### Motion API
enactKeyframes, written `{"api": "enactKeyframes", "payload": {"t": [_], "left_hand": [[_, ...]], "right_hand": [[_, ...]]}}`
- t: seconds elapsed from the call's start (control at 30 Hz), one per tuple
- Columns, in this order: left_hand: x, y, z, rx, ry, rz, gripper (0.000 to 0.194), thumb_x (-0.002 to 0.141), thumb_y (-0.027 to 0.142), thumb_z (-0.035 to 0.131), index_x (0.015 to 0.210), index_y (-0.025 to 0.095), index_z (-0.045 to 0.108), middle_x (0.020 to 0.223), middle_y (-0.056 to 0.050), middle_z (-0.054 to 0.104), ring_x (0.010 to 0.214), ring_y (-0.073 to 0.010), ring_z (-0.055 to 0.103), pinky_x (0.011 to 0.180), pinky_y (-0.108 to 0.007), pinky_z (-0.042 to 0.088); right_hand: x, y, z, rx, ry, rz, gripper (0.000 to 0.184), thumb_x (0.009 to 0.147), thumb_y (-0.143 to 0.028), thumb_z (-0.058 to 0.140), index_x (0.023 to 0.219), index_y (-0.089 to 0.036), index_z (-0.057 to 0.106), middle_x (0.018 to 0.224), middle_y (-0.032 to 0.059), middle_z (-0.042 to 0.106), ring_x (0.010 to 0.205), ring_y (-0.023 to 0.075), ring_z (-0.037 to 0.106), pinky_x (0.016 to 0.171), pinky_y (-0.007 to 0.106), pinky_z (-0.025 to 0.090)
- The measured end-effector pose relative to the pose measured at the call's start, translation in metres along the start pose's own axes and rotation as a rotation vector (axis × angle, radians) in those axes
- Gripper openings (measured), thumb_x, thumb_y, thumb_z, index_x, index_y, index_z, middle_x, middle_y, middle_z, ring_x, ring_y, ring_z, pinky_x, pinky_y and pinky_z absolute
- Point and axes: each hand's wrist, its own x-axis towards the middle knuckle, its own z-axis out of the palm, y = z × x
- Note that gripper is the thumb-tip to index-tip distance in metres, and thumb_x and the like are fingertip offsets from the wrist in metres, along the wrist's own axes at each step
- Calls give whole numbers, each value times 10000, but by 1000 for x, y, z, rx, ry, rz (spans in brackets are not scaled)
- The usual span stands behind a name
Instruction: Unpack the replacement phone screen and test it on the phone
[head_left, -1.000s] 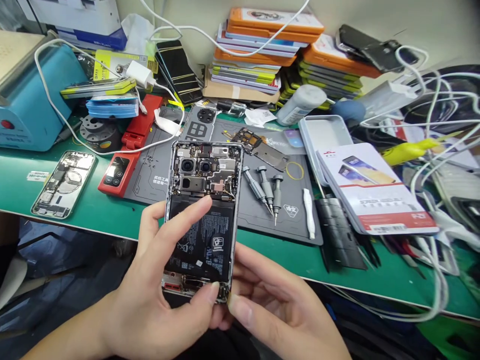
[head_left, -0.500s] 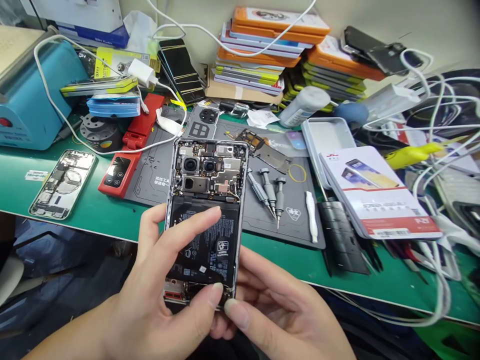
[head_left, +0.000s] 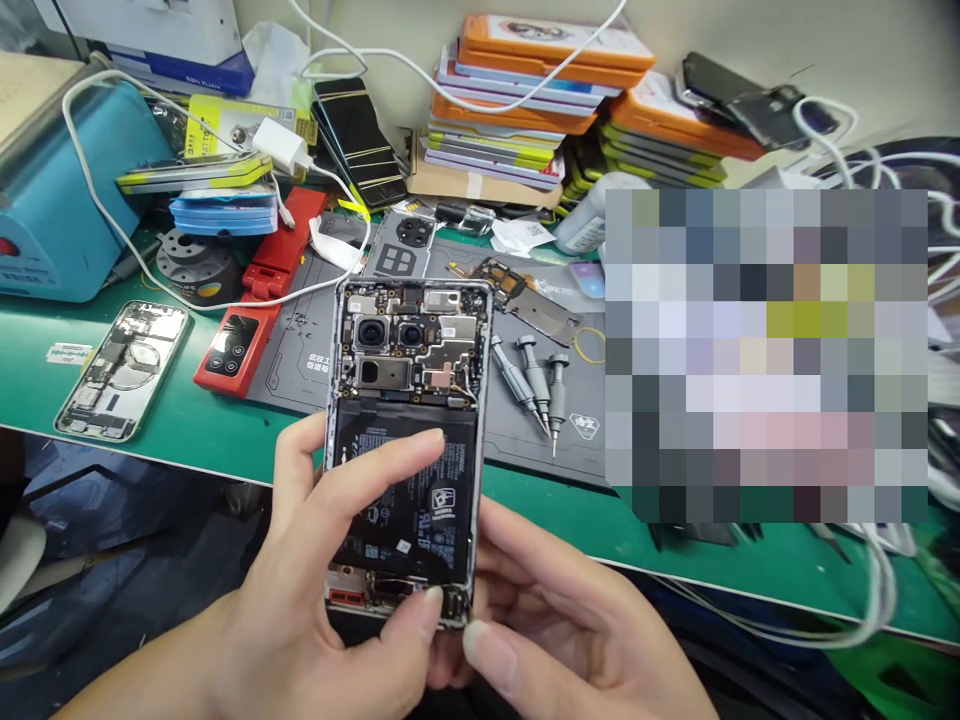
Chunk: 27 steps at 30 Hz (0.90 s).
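Note:
An opened smartphone [head_left: 409, 420] is held upright over the front edge of the bench, its camera modules and boards bare in the upper half. Below them lies the black battery [head_left: 420, 500]. My left hand [head_left: 322, 580] grips the phone from the left; its index finger stretches across the battery and its thumb presses near the bottom edge. My right hand [head_left: 570, 620] supports the lower right side with fingers behind the phone, the thumb beside the bottom corner. Beyond the phone, several screwdrivers [head_left: 536, 390] and a removed back cover [head_left: 401, 245] lie on the grey work mat [head_left: 292, 370].
Another opened phone [head_left: 124, 370] lies at the left of the green bench [head_left: 217, 440], near a red device [head_left: 232, 350]. A blue machine [head_left: 82, 190] stands at far left. Stacked boxes [head_left: 525, 110] line the back, with a white cable [head_left: 97, 210] looping across. Blurred blocks hide the right side.
The phone has shifted slightly left and down in view. My right thumb has slid a little right and down along the phone's bottom corner. Blocks now cover the right side.

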Motion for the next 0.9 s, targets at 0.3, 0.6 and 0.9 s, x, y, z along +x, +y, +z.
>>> {"api": "enactKeyframes", "payload": {"t": [0.3,0.6,0.9], "left_hand": [[0,1,3,-6,48,10,881,824,91,685,1590,422,403,1553,-12,326,1409,-257,374,1027,-292,588],[-7,8,22,46,293,43,855,810,51,659,1540,460,483,1462,35,570,1435,-293,378,1163,-524,475],[-10,-7,2,84,132,112,977,801,173,769,1599,552,351,1483,86,608,1468,-346,423,1118,-615,506]], "right_hand": [[0,-5,0,-52,-6,43,435,914,-362,848,1337,-414,765,1112,52,837,753,191,791,754,349,679],[2,5,7,-299,85,-227,428,966,-301,768,1347,-492,736,1099,18,847,671,229,778,670,387,711],[-1,6,10,-319,94,-276,468,966,-250,775,1352,-510,723,1174,-19,836,697,206,795,691,336,715]]}}
